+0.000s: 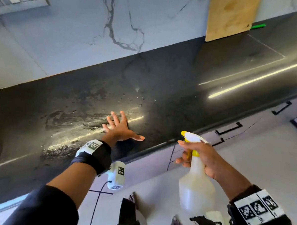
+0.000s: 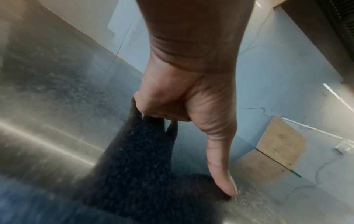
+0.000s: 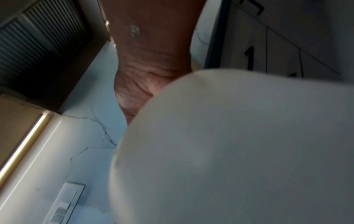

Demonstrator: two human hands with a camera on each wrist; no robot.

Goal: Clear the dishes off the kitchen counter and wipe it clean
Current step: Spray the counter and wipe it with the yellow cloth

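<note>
Dark counter runs across the head view, wet smears and droplets over its left and middle part; pale marble backsplash behind it. Wooden cutting board leans upright against the backsplash at far right. Left hand lies flat, fingers spread and straight, pressing a dark cloth onto the counter near the front edge; the cloth is mostly hidden under the palm. Right hand is held off the counter's front edge, fingers curled round the neck of a translucent spray bottle, whose yellow-tipped nozzle points toward the counter.
</note>
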